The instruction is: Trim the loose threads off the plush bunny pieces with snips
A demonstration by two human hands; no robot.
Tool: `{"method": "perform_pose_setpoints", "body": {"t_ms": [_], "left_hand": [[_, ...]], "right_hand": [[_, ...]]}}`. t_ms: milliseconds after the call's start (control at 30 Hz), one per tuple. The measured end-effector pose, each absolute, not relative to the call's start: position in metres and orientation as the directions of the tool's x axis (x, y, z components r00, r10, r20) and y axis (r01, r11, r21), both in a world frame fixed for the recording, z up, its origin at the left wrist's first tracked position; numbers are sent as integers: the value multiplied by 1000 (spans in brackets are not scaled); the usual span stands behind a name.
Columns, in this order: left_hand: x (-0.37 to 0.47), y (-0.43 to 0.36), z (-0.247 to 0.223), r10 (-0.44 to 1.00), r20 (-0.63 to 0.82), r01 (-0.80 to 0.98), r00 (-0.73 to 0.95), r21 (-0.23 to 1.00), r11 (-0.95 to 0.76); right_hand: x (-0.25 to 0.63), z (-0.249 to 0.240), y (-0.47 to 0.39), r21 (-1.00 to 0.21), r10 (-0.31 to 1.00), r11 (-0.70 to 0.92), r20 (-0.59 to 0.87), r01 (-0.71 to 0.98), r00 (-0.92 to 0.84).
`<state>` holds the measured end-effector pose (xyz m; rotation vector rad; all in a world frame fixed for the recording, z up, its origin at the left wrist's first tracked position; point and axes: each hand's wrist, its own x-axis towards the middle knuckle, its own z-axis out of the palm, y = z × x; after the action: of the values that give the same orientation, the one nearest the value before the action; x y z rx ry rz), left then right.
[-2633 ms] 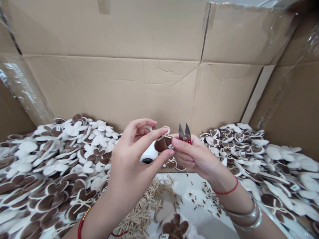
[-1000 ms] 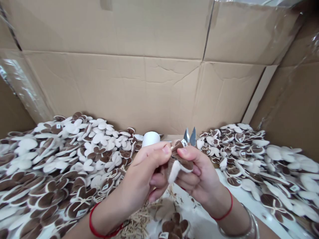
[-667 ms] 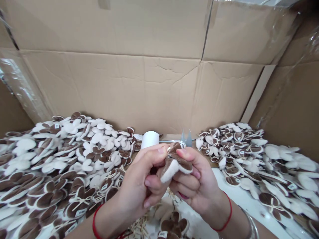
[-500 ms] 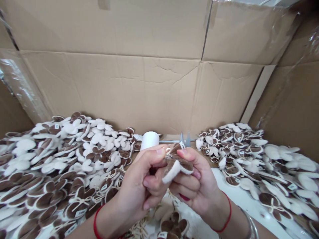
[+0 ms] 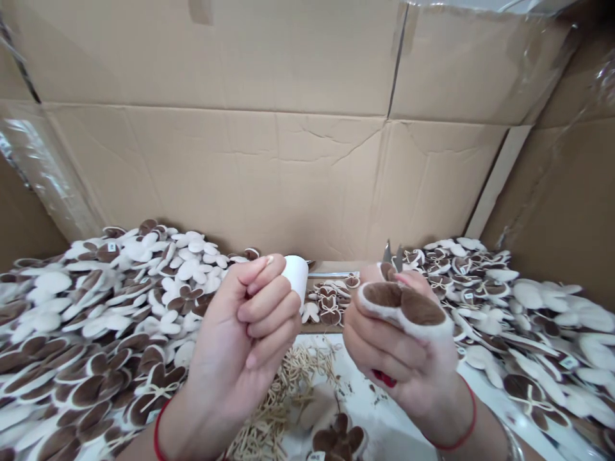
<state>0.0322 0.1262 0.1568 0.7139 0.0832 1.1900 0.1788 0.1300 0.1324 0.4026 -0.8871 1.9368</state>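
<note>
Gripping a brown plush piece with fleecy white edging [image 5: 403, 308], the right hand [image 5: 401, 346] also held metal scissors with red handles [image 5: 387, 252], blades pointing up behind the piece. The left hand [image 5: 259, 326] was curled closed, well apart from the plush piece; a small pale bit showed at its thumb tip, too small to identify. Just beside its knuckles stood a white cylindrical object [image 5: 296, 276], partly hidden. Below, short beige cord pieces [image 5: 273, 410] lay heaped on a white tabletop [image 5: 398, 429], near a brown flower-shaped plush piece with a white tag [image 5: 339, 436]. Heaps of brown-and-white plush pieces flanked the hands, before a tan cardboard wall [image 5: 216, 173].
</note>
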Motion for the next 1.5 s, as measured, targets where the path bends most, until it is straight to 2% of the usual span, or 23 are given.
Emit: {"method": "perform_pose_setpoints", "body": {"t_ms": [67,133,167,200,267,333,433,600,800,867,967,1000,1067,1133,1167,1367,1433,1500], "left_hand": [[28,129,163,848,371,-684,380,729,-13],[22,134,167,800,431,-369,416,885,-285],[18,136,168,780,441,-159,444,896,-416],[14,139,169,769,429,53,473,858,-511],[7,145,169,759,396,375,518,692,-617],[0,150,167,733,410,516,543,525,-676],[-4,157,163,692,461,570,555,395,-720],[0,158,163,756,397,641,521,403,-653],[1,159,167,752,381,653,538,375,-658],[3,156,167,754,429,645,498,398,-652],[8,149,164,718,615,650,326,406,-642],[10,147,163,673,675,660,303,361,-659],[15,143,159,558,749,684,357,197,-702],[19,140,155,481,762,704,433,47,-708],[21,140,153,469,763,711,445,18,-703],[21,139,154,446,717,642,535,-3,-766],[21,139,155,435,707,646,557,-40,-762],[23,139,156,438,698,657,566,-61,-752]], "right_hand": [[185,138,130,-536,687,-112,567,-837,-455],[192,141,135,-653,769,115,536,-749,-349],[195,141,138,-704,793,209,528,-679,-304],[199,141,142,-751,802,278,525,-599,-287],[205,140,150,-816,795,370,526,-444,-302],[209,138,155,-852,803,418,509,-316,-311],[210,138,157,-881,831,416,469,-225,-300],[206,141,156,-906,860,353,412,-234,-300],[204,140,155,-912,879,291,374,-289,-295],[202,141,155,-916,887,286,364,-282,-284],[198,141,154,-921,892,282,354,-269,-279],[196,141,154,-923,892,278,351,-265,-285],[193,139,151,-930,895,265,336,-254,-295],[191,138,148,-935,894,243,320,-258,-314],[191,138,147,-934,890,233,318,-272,-326],[197,141,143,-941,811,161,298,-298,-504],[201,142,141,-960,804,163,263,-227,-534],[205,143,134,-972,851,223,233,-78,-470]]}}
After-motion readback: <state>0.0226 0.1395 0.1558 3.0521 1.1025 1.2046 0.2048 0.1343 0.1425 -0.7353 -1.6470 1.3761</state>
